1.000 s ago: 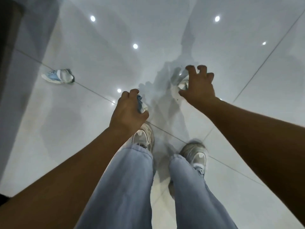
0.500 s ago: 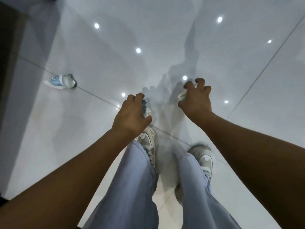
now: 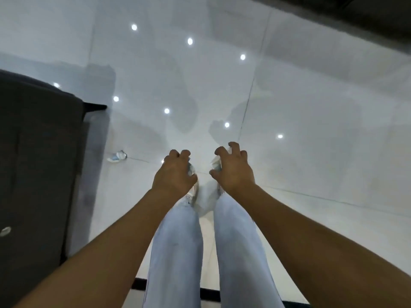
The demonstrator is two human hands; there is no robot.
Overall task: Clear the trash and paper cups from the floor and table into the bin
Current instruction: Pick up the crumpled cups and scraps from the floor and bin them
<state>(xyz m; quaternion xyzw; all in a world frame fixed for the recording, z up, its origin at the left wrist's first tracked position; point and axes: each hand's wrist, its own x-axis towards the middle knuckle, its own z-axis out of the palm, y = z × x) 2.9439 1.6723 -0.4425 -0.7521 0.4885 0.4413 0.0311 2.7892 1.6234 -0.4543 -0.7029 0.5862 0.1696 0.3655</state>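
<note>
Each hand, left and right, curled its grip round light, crushable scrap, probably paper; another piece lay leftward.

Pale blue jeans hang over a glossy white tiled floor, a dark grey sofa at nine o'clock.

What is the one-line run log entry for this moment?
left hand: grips crumpled trash | right hand: grips crumpled paper | crushed cup: on floor by dark sofa
</note>
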